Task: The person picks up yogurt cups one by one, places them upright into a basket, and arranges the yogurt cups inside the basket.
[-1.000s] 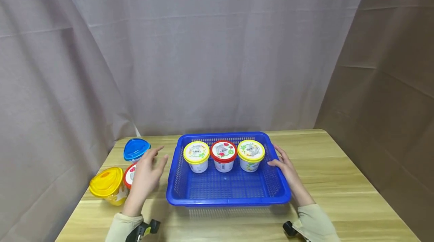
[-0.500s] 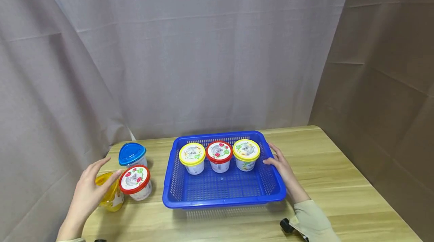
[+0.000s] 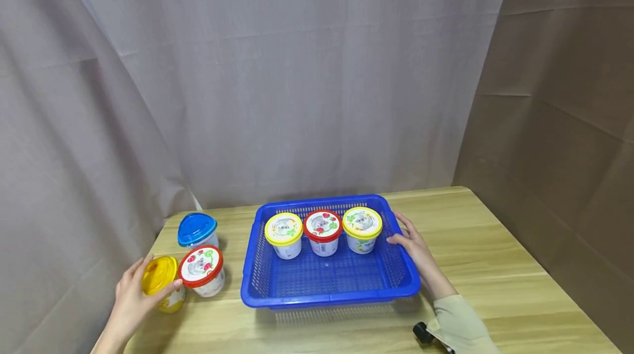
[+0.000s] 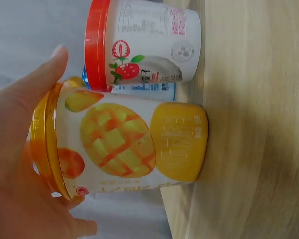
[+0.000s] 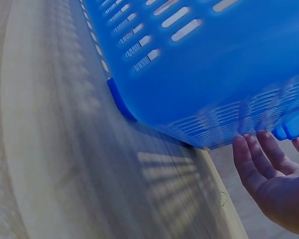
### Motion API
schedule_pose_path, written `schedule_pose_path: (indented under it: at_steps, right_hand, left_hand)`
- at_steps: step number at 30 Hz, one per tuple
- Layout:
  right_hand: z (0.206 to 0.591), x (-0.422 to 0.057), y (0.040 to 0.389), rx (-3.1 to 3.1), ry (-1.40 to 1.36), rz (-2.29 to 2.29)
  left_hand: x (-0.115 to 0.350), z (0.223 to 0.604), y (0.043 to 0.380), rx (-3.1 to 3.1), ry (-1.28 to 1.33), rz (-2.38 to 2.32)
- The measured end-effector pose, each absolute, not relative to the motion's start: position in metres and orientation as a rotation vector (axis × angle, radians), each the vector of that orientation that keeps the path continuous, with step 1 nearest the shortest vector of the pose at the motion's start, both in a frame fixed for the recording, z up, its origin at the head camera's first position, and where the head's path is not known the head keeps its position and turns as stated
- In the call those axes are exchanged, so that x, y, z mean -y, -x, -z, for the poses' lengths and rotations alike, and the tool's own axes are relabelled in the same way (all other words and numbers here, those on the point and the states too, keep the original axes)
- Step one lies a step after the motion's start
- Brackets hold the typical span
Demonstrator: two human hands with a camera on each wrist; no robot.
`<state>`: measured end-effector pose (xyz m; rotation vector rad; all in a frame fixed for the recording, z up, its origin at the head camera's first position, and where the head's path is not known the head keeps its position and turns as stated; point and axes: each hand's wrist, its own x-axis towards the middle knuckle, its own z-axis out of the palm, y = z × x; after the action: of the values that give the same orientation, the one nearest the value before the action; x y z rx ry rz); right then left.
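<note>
Left hand point(image 3: 131, 300) spread round mango-label cup point(image 4: 124, 142), blurred lettering point(image 4: 178, 142), right hand point(image 3: 419, 254) gripping basket point(image 3: 331, 298)

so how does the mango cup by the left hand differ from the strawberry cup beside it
The mango cup has a translucent yellow lid; the strawberry cup has a red one with a white top. The mango cup is yellow toward the base, the strawberry cup white there. The mango cup pictures a cut mango, the strawberry cup strawberries. Both stand upright on the table.
</note>
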<state>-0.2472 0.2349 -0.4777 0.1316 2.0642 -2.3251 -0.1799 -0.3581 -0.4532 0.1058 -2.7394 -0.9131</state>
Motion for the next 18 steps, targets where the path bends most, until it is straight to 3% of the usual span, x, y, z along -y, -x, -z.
schedule_pose_path:
  at_steps: [18]
  right_hand:
    - [0.4801,-0.2363,0.2482,-2.071,-0.121,2.325]
  left_hand:
    - [0.3557,0.4616,0.1802,2.657,-0.168,0.998]
